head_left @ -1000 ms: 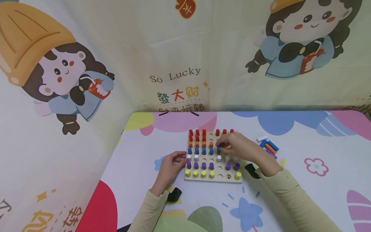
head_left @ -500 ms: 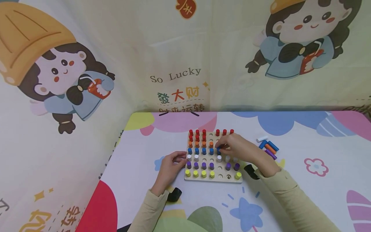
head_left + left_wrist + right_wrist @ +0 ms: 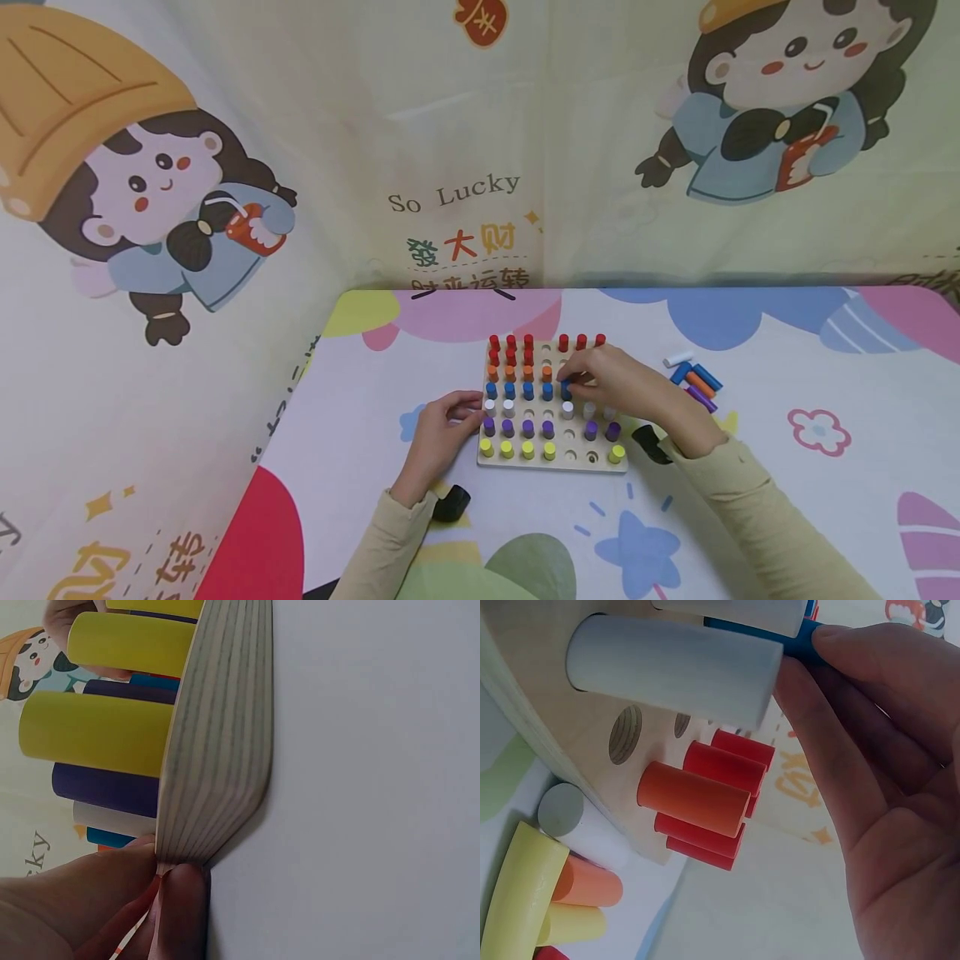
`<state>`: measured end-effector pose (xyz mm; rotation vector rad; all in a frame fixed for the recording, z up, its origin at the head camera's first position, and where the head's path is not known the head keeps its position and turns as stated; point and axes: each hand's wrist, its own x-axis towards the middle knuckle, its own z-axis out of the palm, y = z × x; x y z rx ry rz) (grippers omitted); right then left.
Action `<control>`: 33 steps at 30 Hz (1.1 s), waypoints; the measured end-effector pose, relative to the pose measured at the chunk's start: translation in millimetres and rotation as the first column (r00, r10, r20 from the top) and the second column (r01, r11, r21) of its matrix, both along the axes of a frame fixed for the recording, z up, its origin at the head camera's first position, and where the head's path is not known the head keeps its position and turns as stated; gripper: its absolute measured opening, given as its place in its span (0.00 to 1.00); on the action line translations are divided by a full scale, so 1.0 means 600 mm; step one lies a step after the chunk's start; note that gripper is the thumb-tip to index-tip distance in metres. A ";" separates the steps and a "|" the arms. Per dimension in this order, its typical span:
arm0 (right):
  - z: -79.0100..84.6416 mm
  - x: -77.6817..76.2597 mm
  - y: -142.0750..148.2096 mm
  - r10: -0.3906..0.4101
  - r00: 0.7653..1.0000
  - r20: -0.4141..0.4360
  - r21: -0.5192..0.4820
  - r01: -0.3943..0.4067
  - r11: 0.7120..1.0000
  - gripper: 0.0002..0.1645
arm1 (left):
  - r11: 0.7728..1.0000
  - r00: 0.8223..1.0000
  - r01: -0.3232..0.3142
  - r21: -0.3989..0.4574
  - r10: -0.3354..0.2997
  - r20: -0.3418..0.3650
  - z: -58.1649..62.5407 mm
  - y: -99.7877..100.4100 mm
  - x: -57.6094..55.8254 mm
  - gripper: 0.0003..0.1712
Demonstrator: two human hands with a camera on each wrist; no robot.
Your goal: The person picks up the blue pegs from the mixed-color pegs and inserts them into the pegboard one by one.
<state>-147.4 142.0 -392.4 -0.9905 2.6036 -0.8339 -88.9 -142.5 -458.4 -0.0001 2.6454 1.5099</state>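
Observation:
A wooden pegboard [image 3: 525, 466] lies on the table, with rows of red, orange, blue, white, purple and yellow pegs standing in its holes. My right hand [image 3: 622, 383] is over the board's right half, where thumb and forefinger pinch a blue peg [image 3: 566, 390] upright in the blue row. In the right wrist view a white peg [image 3: 675, 671] partly hides that blue peg [image 3: 804, 643]. At the board's left edge my left hand [image 3: 442, 433] pinches the rim; the left wrist view shows its thumb and a finger pressed at the corner beside the yellow pegs [image 3: 97, 731].
Right of the board lies a small pile of loose pegs, among them a white one [image 3: 678, 360], an orange one [image 3: 700, 384] and a purple one [image 3: 701, 399]. Bare holes [image 3: 570, 456] show in the board's front rows. A printed cloth wall [image 3: 465, 125] rises behind the table.
My right hand and the blue peg have shifted down very slightly over the last second. The left hand stays at the board's edge, and the board has not moved.

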 end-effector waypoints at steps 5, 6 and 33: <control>0.002 0.003 0.000 -0.006 1.000 0.000 0.004 0.006 1.000 0.11 | 1.000 1.000 0.012 0.013 -0.012 -0.020 0.001 0.000 0.002 0.17; 0.002 0.004 0.001 -0.006 1.000 0.001 0.005 0.006 1.000 0.10 | 1.000 1.000 0.012 0.015 -0.011 -0.021 0.001 0.000 0.002 0.17; -0.006 0.006 0.002 0.010 1.000 0.011 0.017 -0.010 1.000 0.11 | 1.000 1.000 0.013 0.016 -0.012 -0.008 0.003 0.000 0.004 0.17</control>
